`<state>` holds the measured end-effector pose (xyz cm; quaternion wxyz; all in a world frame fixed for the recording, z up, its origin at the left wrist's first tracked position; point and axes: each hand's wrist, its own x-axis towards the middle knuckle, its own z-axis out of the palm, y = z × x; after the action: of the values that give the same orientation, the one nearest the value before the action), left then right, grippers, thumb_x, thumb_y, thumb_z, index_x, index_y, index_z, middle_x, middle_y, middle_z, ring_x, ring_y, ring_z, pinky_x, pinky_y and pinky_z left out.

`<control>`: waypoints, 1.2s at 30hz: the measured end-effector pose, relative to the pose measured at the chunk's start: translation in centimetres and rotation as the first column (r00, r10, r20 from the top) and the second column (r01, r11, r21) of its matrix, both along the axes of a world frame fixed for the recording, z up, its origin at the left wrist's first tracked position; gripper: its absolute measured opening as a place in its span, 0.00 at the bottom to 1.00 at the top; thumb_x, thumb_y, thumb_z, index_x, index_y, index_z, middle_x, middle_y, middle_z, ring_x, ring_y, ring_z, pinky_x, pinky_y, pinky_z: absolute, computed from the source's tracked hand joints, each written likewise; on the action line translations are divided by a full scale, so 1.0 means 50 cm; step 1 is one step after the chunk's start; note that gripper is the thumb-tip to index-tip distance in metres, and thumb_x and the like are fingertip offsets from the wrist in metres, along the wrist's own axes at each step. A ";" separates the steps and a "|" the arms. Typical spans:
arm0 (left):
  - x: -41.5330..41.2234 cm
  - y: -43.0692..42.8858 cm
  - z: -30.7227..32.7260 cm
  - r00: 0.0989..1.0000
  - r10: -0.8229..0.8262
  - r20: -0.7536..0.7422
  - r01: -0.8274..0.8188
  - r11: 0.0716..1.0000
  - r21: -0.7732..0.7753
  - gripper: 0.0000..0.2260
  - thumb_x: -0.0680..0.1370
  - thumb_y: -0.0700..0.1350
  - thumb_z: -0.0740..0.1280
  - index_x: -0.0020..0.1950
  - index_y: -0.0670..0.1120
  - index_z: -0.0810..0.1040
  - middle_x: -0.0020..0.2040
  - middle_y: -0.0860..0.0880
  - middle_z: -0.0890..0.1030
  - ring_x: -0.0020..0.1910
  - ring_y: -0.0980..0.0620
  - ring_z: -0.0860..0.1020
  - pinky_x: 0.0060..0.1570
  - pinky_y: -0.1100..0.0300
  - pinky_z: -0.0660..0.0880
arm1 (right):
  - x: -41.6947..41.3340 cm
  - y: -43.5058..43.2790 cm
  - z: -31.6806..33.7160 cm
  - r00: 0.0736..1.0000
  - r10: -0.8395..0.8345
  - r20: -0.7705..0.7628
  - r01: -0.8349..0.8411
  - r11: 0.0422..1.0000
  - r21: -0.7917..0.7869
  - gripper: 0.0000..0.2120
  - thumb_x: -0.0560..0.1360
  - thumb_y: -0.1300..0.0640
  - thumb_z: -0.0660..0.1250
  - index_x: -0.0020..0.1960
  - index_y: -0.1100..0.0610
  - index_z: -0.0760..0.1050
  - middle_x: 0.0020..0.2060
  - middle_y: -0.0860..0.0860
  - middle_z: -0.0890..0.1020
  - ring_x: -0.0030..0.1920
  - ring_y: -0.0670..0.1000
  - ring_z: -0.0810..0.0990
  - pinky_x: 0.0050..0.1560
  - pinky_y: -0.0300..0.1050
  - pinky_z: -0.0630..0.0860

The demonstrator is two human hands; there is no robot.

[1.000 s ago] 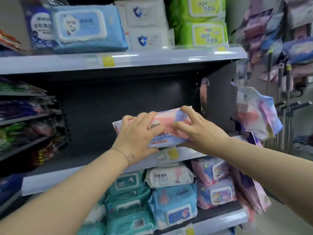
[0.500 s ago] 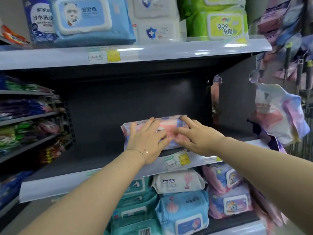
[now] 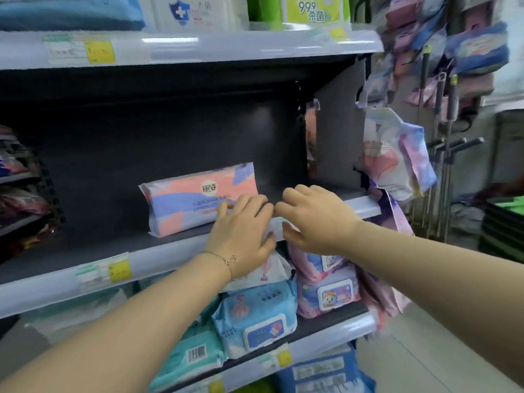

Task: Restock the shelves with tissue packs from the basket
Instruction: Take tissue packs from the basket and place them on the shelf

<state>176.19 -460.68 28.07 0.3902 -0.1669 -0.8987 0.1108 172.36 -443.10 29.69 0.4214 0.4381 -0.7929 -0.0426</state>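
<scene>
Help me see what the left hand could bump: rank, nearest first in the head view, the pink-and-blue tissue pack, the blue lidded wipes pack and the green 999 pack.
From the left hand:
1. pink-and-blue tissue pack, middle shelf, at its fingertips.
2. blue lidded wipes pack, lower shelf, below the hand.
3. green 999 pack, top shelf, up right.

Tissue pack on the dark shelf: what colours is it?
Tissue pack: pink, periwinkle-blue and white patches; head view.
</scene>
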 end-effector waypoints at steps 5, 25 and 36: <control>-0.010 0.109 -0.068 0.986 -0.142 0.082 0.146 0.988 -0.047 0.18 0.67 0.53 0.59 0.52 0.47 0.76 0.54 0.49 0.78 0.53 0.47 0.74 0.46 0.52 0.65 | 0.031 0.140 -0.065 0.985 -0.145 0.092 0.145 0.989 0.011 0.13 0.67 0.51 0.58 0.41 0.58 0.76 0.34 0.55 0.75 0.33 0.57 0.74 0.33 0.46 0.70; 0.056 0.556 -0.457 0.614 -0.383 0.690 0.409 0.902 0.137 0.20 0.76 0.50 0.62 0.68 0.52 0.66 0.64 0.52 0.70 0.64 0.50 0.67 0.58 0.53 0.65 | 0.298 0.660 -0.509 0.130 -0.662 0.738 0.636 0.627 0.450 0.22 0.76 0.46 0.62 0.68 0.50 0.67 0.61 0.52 0.74 0.61 0.55 0.73 0.59 0.47 0.68; 0.083 0.568 -0.529 0.484 -0.327 0.812 0.390 0.911 0.134 0.19 0.76 0.51 0.61 0.67 0.53 0.65 0.65 0.52 0.70 0.64 0.50 0.68 0.60 0.51 0.66 | 0.389 0.673 -0.667 -0.231 -0.558 0.797 0.547 0.603 0.581 0.34 0.75 0.37 0.62 0.74 0.51 0.57 0.69 0.53 0.70 0.65 0.56 0.72 0.62 0.48 0.68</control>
<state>180.35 -432.30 1.65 -0.0630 -0.3955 -0.9157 -0.0322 191.84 -409.48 -3.64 -0.2713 -0.0524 -0.9589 0.0653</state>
